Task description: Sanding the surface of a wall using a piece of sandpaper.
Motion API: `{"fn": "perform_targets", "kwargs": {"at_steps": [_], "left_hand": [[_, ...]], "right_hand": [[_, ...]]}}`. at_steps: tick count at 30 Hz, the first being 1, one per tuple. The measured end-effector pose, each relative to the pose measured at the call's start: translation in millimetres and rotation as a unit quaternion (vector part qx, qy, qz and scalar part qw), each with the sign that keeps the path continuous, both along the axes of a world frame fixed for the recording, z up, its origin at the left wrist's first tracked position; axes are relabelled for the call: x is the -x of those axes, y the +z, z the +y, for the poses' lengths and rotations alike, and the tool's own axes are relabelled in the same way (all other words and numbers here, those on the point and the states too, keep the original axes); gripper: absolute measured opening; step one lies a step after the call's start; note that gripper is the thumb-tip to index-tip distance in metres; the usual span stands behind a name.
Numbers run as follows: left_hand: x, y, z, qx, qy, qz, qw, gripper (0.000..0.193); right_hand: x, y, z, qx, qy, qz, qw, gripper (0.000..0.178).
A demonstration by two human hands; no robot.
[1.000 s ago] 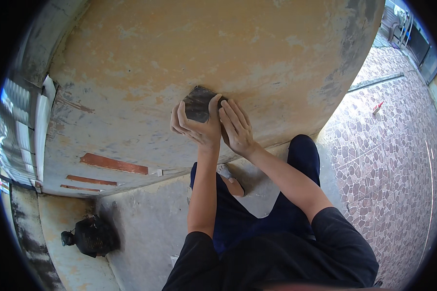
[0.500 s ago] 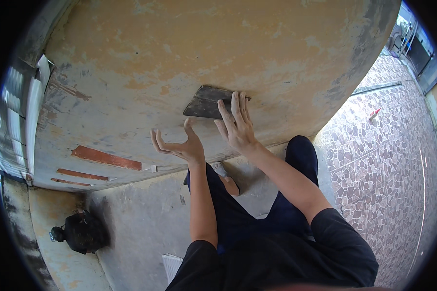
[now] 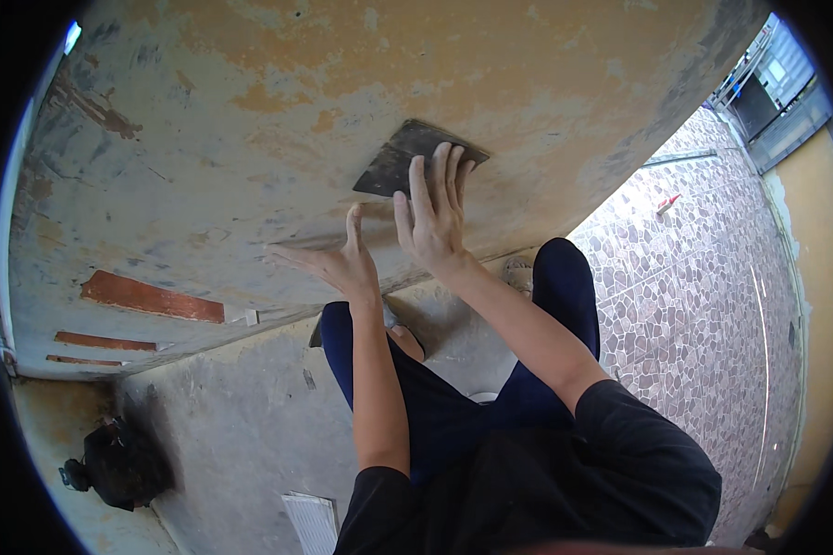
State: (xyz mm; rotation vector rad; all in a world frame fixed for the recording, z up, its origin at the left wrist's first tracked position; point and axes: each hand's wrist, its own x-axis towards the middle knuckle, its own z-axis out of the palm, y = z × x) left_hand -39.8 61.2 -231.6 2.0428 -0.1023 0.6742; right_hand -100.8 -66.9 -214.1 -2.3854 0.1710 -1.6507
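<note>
A dark grey sheet of sandpaper (image 3: pixel 389 166) lies against the worn, yellowish and grey wall (image 3: pixel 250 139). My right hand (image 3: pixel 435 213) holds it there, with dusty fingers laid over its right part, so some of the sheet is hidden. Lower on the wall, to the left of the sheet, is my left hand (image 3: pixel 342 268). It is open and holds nothing, thumb raised and fingers stretched out to the left. Whether its fingertips touch the wall I cannot tell.
Reddish recessed strips (image 3: pixel 153 298) mark the wall at lower left. Another person in dark clothing (image 3: pixel 125 462) is at far lower left. A white ribbed panel (image 3: pixel 311 520) lies on the grey floor (image 3: pixel 241 435). A red-tipped tube (image 3: pixel 668 203) lies on the stone-patterned floor at right.
My view has swung, shifting the surroundings leftward. My right hand and the sandpaper sit higher in view. The left hand's curled fingers have straightened out to the left.
</note>
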Motion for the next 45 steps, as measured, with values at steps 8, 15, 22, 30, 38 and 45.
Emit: {"fn": "perform_targets", "kwargs": {"at_steps": [8,15,22,30,38,45], "left_hand": [[3.0,6.6,3.9,0.004,-0.016,0.012,1.000,0.142],[0.9,0.3,3.0,-0.006,-0.008,0.020,1.000,0.143],[-1.1,-3.3,3.6,-0.012,0.002,0.029,0.999,0.149],[0.7,0.1,-4.2,-0.004,-0.010,0.029,1.000,0.147],[-2.9,-5.8,3.4,-0.001,0.002,0.015,1.000,0.149],[-4.1,-7.6,-2.2,0.007,0.002,-0.007,1.000,0.148]], "right_hand": [[28.1,6.0,-85.6,-0.035,-0.102,-0.079,0.991,0.056],[-22.4,27.8,-43.9,-0.109,-0.088,-0.194,0.971,0.062],[1.4,-0.2,-63.0,-0.040,-0.093,-0.044,0.994,0.069],[-13.7,62.1,-76.5,-0.171,-0.187,-0.186,0.949,0.069],[23.2,47.8,-109.7,-0.131,-0.107,-0.057,0.984,0.087],[-24.6,50.3,-42.5,-0.107,-0.177,-0.085,0.975,0.095]]}}
